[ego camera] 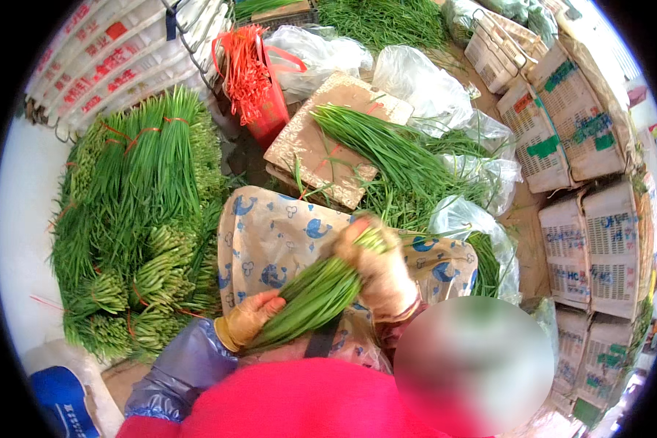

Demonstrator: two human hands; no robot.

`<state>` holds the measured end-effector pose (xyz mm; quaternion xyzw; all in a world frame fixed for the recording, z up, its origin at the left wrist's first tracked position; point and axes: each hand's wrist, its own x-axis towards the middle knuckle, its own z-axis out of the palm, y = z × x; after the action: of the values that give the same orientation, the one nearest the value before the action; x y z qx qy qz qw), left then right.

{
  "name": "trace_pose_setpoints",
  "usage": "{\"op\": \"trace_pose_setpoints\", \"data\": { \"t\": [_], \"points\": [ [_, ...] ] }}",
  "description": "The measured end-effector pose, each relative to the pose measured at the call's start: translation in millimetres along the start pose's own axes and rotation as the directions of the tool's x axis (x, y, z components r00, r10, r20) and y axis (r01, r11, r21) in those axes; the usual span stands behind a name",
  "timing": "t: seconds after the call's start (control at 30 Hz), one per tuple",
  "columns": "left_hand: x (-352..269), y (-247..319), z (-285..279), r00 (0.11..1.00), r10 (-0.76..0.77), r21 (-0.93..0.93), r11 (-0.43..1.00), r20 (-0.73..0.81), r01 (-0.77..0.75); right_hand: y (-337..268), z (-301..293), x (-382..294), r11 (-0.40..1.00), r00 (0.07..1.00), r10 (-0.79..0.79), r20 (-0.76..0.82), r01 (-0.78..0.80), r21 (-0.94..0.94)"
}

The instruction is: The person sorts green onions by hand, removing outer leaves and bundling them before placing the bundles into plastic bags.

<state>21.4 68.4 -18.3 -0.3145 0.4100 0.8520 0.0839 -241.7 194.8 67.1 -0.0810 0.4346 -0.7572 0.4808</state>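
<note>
A thick bunch of garlic chives (pixel 315 298) lies slantwise across my lap, its pale cut stems up and to the right. My left hand (pixel 258 316) is curled around the leafy lower part, thumb on top. Around the stem end is my right hand (pixel 382 268), blurred, with its fingers partly hidden. Beneath the bunch spreads a beige apron (pixel 301 230) printed with blue whales. Just beyond my knees, a loose sheaf of chives (pixel 383 148) rests partly on a patterned board (pixel 306 139), with red ties near it.
Tied chive bundles (pixel 142 175) are piled at my left. A red bag (pixel 271 117) of red ties (pixel 246 71) stands ahead, near clear plastic bags (pixel 421 87). Stacked plastic crates (pixel 564 246) line the right side. More chives (pixel 383 22) lie at the back. A blurred oval hides the lower right.
</note>
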Motion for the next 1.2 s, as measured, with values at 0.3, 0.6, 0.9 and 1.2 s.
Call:
{"op": "trace_pose_setpoints", "data": {
  "t": [0.3, 0.6, 0.9, 1.2],
  "points": [
    [8, 7, -7, 0.996, 0.08, 0.169, 0.983, -0.034, -0.073, -192, -8, 5, 0.587, 0.587, -0.809, 0.017, 0.809, 0.008],
    [-3, 26, 15, 0.997, -0.041, 0.145, 0.989, 0.059, 0.032, -149, -60, 28, 0.407, 0.83, -0.553, -0.074, 0.191, -0.893],
    [-22, 152, 14, 0.995, 0.062, 0.729, 0.676, 0.084, -0.103, -205, 73, -16, 0.455, 0.845, -0.464, 0.265, 0.485, -0.747],
    [47, 261, 106, 0.375, 0.555, 0.234, 0.309, 0.742, -0.922, -169, 116, -7, 0.865, 0.819, -0.141, 0.557, 0.375, -0.333]
  ]
}}
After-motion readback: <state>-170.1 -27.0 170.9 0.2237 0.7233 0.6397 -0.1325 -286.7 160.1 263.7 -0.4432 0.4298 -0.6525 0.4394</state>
